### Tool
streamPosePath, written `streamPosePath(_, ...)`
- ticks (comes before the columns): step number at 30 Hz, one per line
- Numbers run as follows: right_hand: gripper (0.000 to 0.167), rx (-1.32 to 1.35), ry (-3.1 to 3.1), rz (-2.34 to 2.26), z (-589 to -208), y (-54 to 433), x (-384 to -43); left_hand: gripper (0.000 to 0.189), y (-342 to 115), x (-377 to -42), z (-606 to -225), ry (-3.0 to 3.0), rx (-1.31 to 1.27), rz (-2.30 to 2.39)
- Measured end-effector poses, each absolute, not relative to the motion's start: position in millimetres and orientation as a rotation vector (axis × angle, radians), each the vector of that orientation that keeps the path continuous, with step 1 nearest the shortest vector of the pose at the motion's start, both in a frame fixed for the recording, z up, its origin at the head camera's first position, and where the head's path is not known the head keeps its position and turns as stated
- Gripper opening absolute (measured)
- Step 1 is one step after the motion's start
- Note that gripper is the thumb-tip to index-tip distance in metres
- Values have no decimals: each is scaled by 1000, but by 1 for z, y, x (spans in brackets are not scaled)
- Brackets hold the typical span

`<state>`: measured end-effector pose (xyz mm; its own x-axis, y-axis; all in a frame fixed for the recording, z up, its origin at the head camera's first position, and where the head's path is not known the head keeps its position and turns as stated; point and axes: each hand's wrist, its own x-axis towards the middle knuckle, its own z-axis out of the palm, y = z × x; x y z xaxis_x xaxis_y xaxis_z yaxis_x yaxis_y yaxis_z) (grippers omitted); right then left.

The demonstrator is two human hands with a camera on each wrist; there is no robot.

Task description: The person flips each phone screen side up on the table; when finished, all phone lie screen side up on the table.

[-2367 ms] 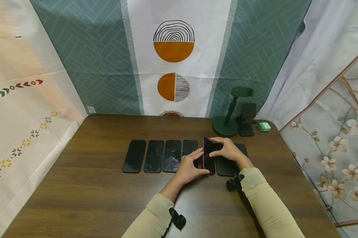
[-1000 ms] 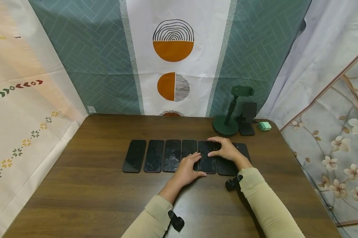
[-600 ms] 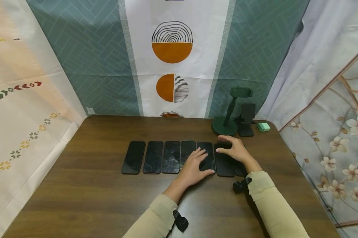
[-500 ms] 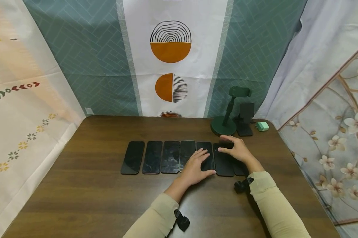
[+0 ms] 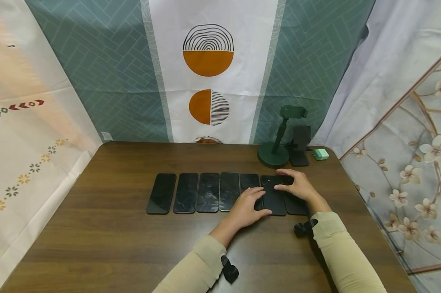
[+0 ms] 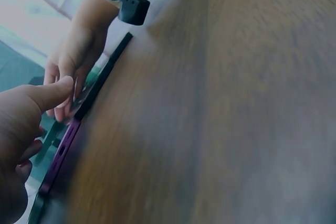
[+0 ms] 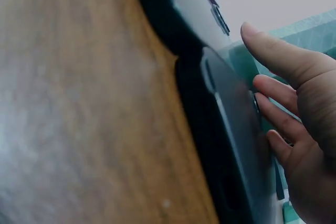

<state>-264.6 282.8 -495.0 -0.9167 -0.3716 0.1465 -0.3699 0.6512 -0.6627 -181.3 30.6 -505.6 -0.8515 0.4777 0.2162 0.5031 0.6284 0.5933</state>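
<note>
Several smartphones lie side by side in a row on the table. My left hand (image 5: 244,209) hovers over the purple-edged phone (image 5: 249,180), fingers spread, with its fingertips at the left side of a black phone (image 5: 273,202) and its thumb by that phone's lower edge. This black phone lies with its back up. Over its upper right part is my right hand (image 5: 302,189), thumb and fingers apart, partly covering the last dark phone (image 5: 295,204). In the left wrist view the purple edge (image 6: 61,153) shows flat on the wood. Neither hand grips anything.
Dark screens face up on the phones at left, such as the leftmost phone (image 5: 161,194). Behind the row stand a green phone stand (image 5: 273,154), a black stand (image 5: 300,146) and a pale green charger (image 5: 320,154). Fabric hangs around the wooden table (image 5: 114,244).
The purple-edged phone, earlier tilted up between both hands, now lies flat with its screen up. Both hands have left it and shifted right, to the black phone beside it.
</note>
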Motion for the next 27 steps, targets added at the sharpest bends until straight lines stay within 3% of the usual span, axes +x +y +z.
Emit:
streamPosePath(12, 69, -638, 2810, -1083, -502, 286, -267, 67, 53, -180, -505, -2845, -833, -1016)
streamPosePath(27, 63, -681, 2808, -1066, -502, 286, -266, 81, 84, -178, -510, -2833, -800, -960)
